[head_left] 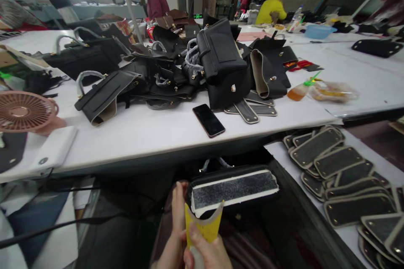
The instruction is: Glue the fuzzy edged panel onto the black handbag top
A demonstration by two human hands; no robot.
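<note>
A black handbag [274, 195] rests on its side across my lap, one long panel facing me. On that panel is a dark grey strip [233, 191] edged with a rough white band. The bag's handle [217, 162] is wrapped in clear plastic. My left hand [179, 208] lies with straight fingers along the bag's left end; its thumb is hidden. My right hand [205, 250] is closed round a yellow tool with a curved, cut-out end [206, 227], held just before the strip's lower left. Something whitish shows below that tool in the same grip.
Several black handbags [221, 56] are heaped on the white table [142, 134]. A phone [208, 120] lies near its front edge, a pink fan [23, 111] at left. Stacked grey panels [360, 204] cover the surface at my right. People [156, 2] work farther back.
</note>
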